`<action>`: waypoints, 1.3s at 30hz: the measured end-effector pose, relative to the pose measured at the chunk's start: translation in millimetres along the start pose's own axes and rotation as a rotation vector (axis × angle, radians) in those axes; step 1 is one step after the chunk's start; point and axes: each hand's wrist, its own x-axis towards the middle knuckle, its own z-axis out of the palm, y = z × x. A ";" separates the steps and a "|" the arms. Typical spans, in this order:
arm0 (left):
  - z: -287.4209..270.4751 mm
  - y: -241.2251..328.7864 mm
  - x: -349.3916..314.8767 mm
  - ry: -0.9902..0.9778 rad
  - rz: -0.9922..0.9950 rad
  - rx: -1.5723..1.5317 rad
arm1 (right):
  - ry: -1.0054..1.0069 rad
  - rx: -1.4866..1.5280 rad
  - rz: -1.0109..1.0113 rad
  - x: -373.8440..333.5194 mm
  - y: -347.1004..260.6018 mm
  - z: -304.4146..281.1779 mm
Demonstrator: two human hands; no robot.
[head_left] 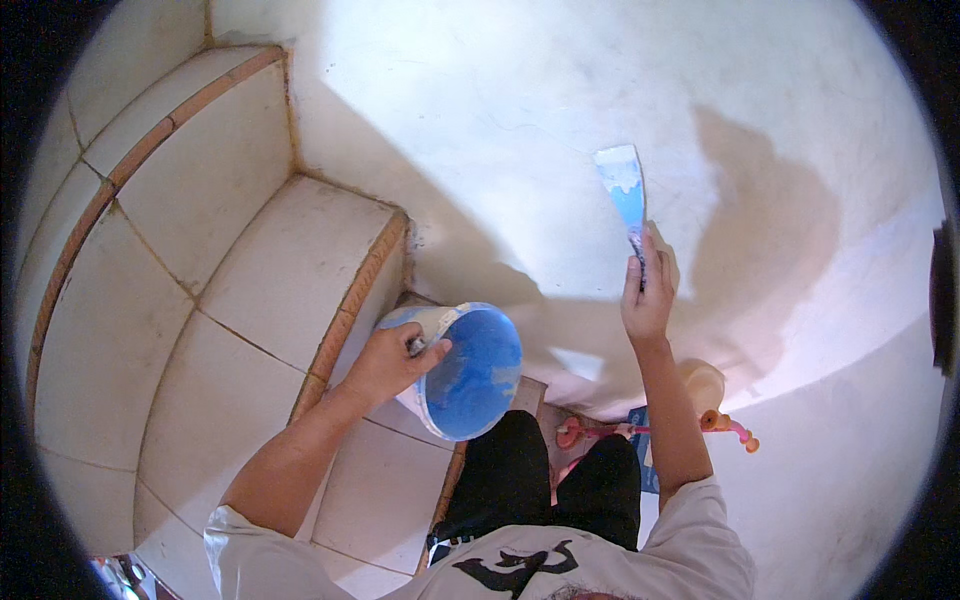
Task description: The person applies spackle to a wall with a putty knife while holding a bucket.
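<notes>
Left hand (390, 362) holds the light-looking bucket (478, 370) by its rim; right of it, right hand (649, 301) holds the stiff-looking scraper (626, 193) by its handle.

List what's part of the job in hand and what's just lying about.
In use:
Scraper with blue-and-white blade, in the right hand
Bucket with blue interior, in the left hand

Apparently just lying about:
Pink-and-orange item, partly behind the right forearm
Blue item near it, mostly hidden
</notes>
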 end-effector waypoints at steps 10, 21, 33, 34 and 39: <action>-0.1 3.2 -1.5 0.035 -0.009 -0.022 | 0.015 -0.028 0.086 34.1 -27.5 34.1; 2.0 -1.1 0.4 0.011 -0.006 -0.067 | 0.070 0.072 0.055 0.4 -16.0 16.0; -4.1 7.5 -3.0 0.006 -0.037 -0.053 | -0.103 -0.179 -0.010 41.2 -43.8 30.8; -3.6 6.2 -2.9 0.012 -0.021 -0.044 | -0.070 -0.162 -0.032 37.0 -36.1 24.9; -4.1 7.1 -2.9 -0.051 -0.076 -0.060 | 0.014 -0.088 -0.041 -2.7 7.7 -9.3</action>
